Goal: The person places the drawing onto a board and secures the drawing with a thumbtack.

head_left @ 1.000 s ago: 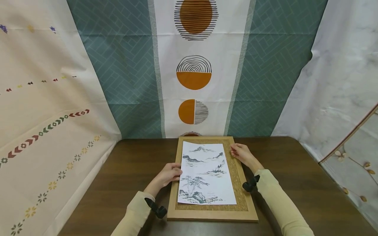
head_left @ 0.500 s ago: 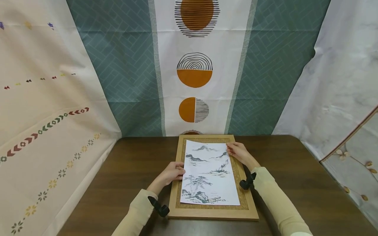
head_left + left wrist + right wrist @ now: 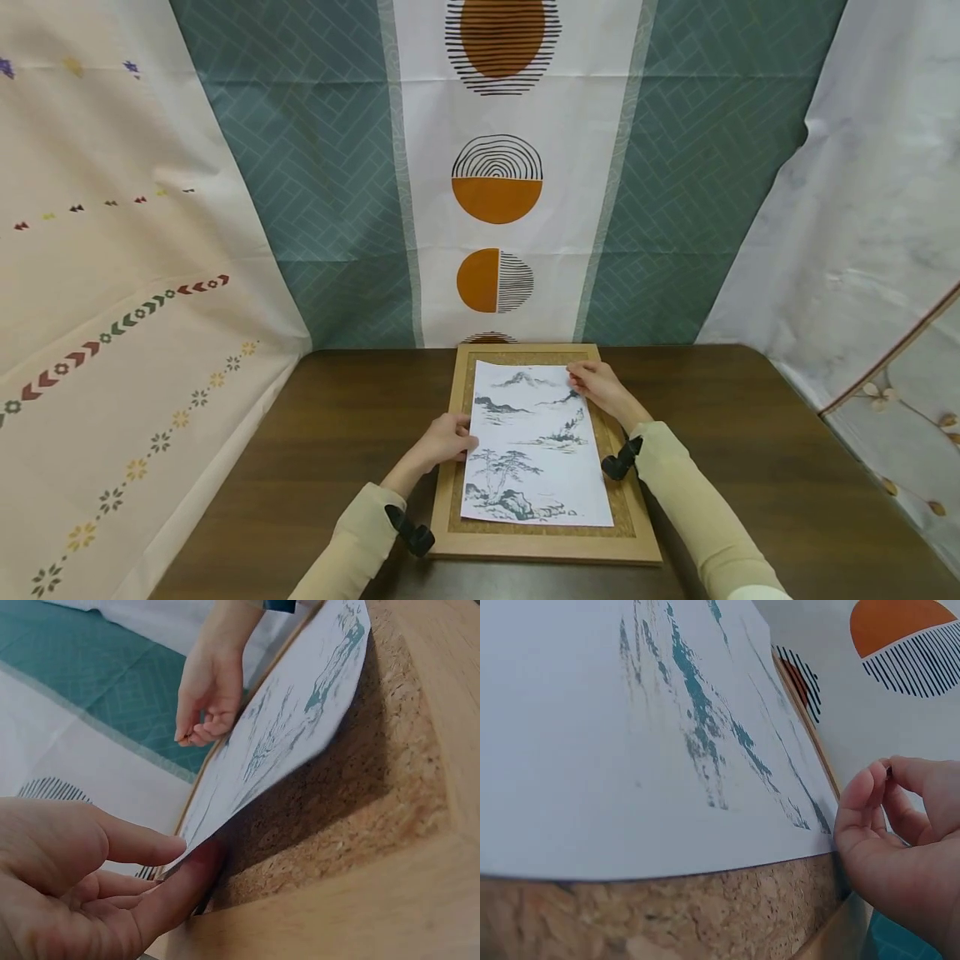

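A white sheet of paper [image 3: 543, 483] with an ink landscape lies over a wood-framed cork board [image 3: 555, 547]. My left hand [image 3: 448, 440] pinches the sheet's left edge between thumb and index finger; in the left wrist view this edge is lifted off the cork. At the top right corner of the paper is my right hand [image 3: 602, 388]. Its thumb and fingertips pinch a tiny metallic tack [image 3: 889, 772], mostly hidden by the fingers. The near right part of the sheet stands slightly off the cork in the left wrist view.
The board lies on a dark brown table [image 3: 360, 400], against a hanging cloth [image 3: 345, 208] with orange circles at the back. Patterned pale cloths hang left and right. Cork shows around the paper's edges.
The paper has shifted right across the board, with my left hand still pinching it. My right hand has moved left from the board's right side to the paper's top right corner.
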Demonstrator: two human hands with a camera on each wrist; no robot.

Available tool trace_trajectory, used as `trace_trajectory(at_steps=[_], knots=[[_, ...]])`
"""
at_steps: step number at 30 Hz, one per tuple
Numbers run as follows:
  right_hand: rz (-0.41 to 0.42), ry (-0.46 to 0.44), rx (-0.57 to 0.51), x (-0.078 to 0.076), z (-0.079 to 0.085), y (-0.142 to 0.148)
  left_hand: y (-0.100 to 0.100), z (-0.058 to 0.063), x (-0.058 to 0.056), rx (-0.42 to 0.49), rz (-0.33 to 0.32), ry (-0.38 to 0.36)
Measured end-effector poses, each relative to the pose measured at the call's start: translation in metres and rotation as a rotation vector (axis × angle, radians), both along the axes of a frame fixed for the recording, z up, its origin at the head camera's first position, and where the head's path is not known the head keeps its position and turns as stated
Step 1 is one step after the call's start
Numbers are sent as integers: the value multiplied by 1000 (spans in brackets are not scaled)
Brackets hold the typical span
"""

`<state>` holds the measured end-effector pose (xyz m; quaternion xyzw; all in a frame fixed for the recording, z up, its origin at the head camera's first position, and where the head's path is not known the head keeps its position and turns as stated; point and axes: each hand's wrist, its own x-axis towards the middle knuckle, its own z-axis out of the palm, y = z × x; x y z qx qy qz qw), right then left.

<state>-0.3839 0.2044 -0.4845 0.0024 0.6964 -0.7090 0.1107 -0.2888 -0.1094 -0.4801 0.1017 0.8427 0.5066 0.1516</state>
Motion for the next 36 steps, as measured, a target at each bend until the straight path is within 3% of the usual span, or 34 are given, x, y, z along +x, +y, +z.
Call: trace_trajectory(at_steps=[6,16,25,36], knots=[[28,-22,15,-4,-1,-3,1,4,3,-37,-34,38],[-36,-90,9,-7,0,-9,3,6,5,-127,-40,109],[-37,-124,14,-10,5,-16,3,8,4,-224,-100,191],[-46,-110,45,-14,4,-28,3,6,3,-272,-107,191]])
